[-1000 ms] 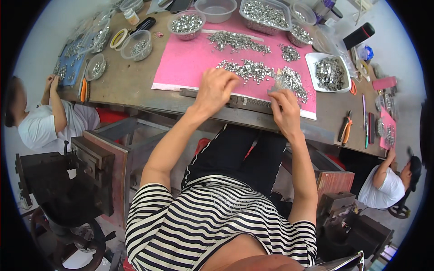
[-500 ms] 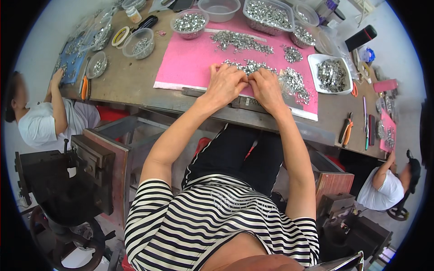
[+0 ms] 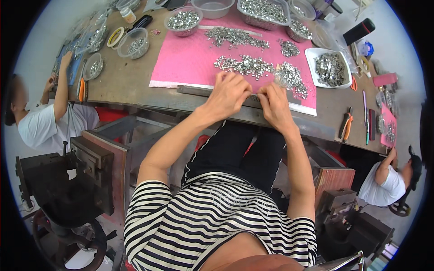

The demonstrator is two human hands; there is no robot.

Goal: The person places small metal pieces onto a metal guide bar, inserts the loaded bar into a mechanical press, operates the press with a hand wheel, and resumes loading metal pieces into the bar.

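My left hand (image 3: 227,95) and my right hand (image 3: 275,105) are side by side over a dark metal bar (image 3: 193,91) that lies along the table's near edge. Both have their fingers bent and pinched at the tips; whatever is between them is too small or hidden to name. Just beyond my fingers, a row of small shiny metal pieces (image 3: 247,66) lies on a pink mat (image 3: 181,63). A second pile of pieces (image 3: 292,77) spreads out past my right hand, with a longer band of pieces (image 3: 235,37) farther back.
A white tray (image 3: 309,67) of metal pieces stands right of the mat; a clear tub (image 3: 247,19) and bowl (image 3: 171,28) of pieces stand behind. Orange-handled pliers (image 3: 347,124) lie at right, another orange-handled tool (image 3: 82,90) at left. Co-workers (image 3: 47,124) (image 3: 384,183) sit at either side.
Both my hands have drawn back from the row of metal pieces toward the bar at the near edge and moved slightly apart. The left co-worker's arm has lifted.
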